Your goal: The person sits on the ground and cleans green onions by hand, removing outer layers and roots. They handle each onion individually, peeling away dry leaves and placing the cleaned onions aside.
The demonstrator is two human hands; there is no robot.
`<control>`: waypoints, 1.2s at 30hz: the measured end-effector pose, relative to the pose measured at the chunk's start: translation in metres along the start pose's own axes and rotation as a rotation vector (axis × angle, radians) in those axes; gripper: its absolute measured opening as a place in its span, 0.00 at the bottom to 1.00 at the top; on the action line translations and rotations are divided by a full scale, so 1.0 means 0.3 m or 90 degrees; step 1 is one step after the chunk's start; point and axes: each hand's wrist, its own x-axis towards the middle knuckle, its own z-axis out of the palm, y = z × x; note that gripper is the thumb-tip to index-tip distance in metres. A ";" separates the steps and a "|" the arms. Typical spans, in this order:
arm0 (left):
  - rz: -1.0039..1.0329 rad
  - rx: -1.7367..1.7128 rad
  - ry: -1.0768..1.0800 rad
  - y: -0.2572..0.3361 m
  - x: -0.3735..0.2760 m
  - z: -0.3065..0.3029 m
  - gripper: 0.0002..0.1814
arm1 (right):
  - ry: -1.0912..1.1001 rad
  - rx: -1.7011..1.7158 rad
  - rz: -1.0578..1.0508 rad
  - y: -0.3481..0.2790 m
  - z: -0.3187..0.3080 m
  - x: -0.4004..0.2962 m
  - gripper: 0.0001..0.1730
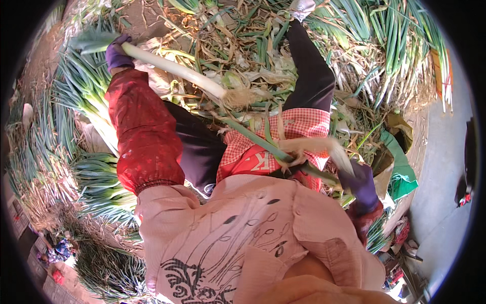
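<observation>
My left hand (119, 53), in a purple glove, grips a large green onion (174, 70) near where its white shaft turns green. The roots of this onion hang over the litter in front of my lap. On the other side, my right hand (357, 184), also in a purple glove, is closed on a stripped outer leaf (281, 152), partly blurred by motion. Those peelings trail across the red checked apron (300, 121) on my lap. Cleaned green onions (95, 102) lie in a pile beside my left sleeve.
Peeled leaves and dry husks (243, 53) cover the ground ahead. Unpeeled green onions (398, 57) are heaped at the upper right, and another long heap (45, 152) lies at the far left. A green sack (398, 167) is near my right hand. Another person (57, 250) is at the lower left.
</observation>
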 end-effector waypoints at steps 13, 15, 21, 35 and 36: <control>0.393 0.062 -0.083 -0.159 -0.487 0.400 0.15 | 0.059 -0.107 -0.422 -0.316 0.548 0.713 0.34; 0.274 -0.184 -0.208 -0.094 -0.589 0.410 0.17 | -0.208 0.105 -0.314 -0.304 0.484 0.691 0.28; 0.471 0.245 -0.271 -0.146 -0.466 0.367 0.24 | -0.345 0.093 -0.331 -0.340 0.379 0.670 0.14; 0.018 -0.147 -0.359 -0.150 -0.535 0.480 0.21 | -0.121 0.261 -0.556 -0.701 0.348 1.003 0.14; 0.032 -0.120 -0.367 -0.154 -0.533 0.481 0.21 | -0.137 0.306 -0.499 -0.704 0.349 0.988 0.14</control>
